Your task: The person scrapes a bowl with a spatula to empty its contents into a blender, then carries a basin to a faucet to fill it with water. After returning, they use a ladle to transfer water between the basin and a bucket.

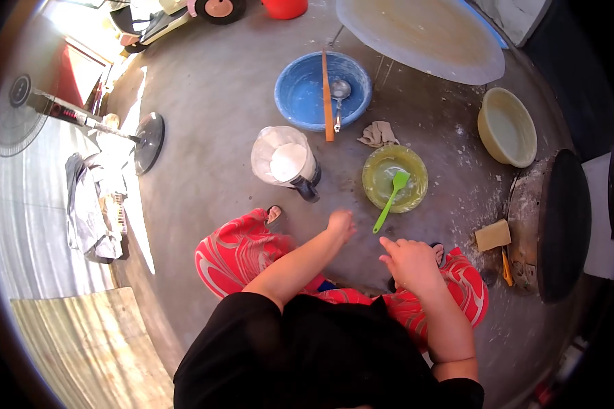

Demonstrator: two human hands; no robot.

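Note:
My left hand [342, 223] is held over the floor in front of my knees, its fingers loosely bent and apart, with nothing visible in them. My right hand [411, 262] is near my right knee, fingers stretched out and holding nothing. Just beyond the right fingertips is the handle of a green silicone brush [391, 203], which rests across a yellow-green bowl [418, 198] with a little liquid in it. Left of the bowl stands a clear pitcher [262, 162] with white contents and a dark handle. A crumpled cloth [379, 134] lies behind the bowl.
A blue basin [295, 95] holds a metal ladle [340, 90], with a wooden stick [327, 102] across it. To the right are a beige basin [490, 129], a round dark griddle [566, 225] and a sponge-like block [493, 236]. A fan [149, 143] stands left; a round table [423, 34] is behind.

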